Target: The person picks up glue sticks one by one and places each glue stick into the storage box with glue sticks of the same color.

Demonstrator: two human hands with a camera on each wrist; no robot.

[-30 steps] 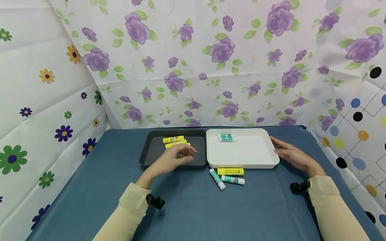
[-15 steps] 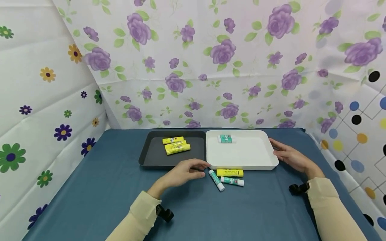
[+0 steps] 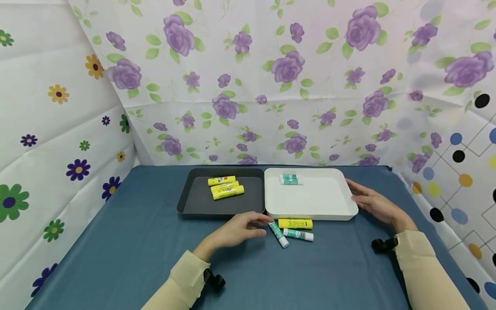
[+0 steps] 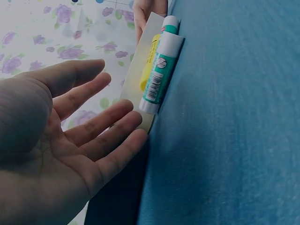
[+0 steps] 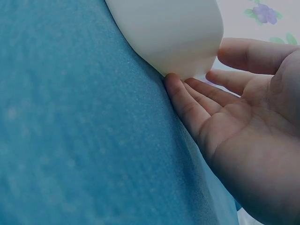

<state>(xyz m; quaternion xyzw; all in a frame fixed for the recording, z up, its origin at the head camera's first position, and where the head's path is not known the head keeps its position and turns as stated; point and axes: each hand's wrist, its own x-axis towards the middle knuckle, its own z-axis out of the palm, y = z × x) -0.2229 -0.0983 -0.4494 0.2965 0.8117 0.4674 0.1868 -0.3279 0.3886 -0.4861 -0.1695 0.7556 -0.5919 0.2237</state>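
My left hand [image 3: 238,230] hovers low over the cloth, its fingers loosely bent and nothing between them. Its fingertips are right by the upper end of a slanting green-and-white glue stick [image 3: 279,235]. Just right of that lie another green glue stick [image 3: 298,234] and a yellow glue stick [image 3: 295,224], against the front of the white tray [image 3: 314,202]. My right hand [image 3: 377,204] rests with its fingertips on the white tray's right end; the right wrist view shows the fingers [image 5: 187,101] fairly straight at the tray's corner.
A dark grey tray [image 3: 193,202] stands left of the white one, with several yellow glue sticks [image 3: 228,192] in it. Green glue sticks [image 3: 290,179] lie at the back of the white tray. A flowered curtain [image 3: 217,129] rises behind the blue cloth [image 3: 124,241].
My left hand has moved from over the dark tray rightward and toward me, to the slanting green glue stick. The right hand has stayed at the white tray's right end.
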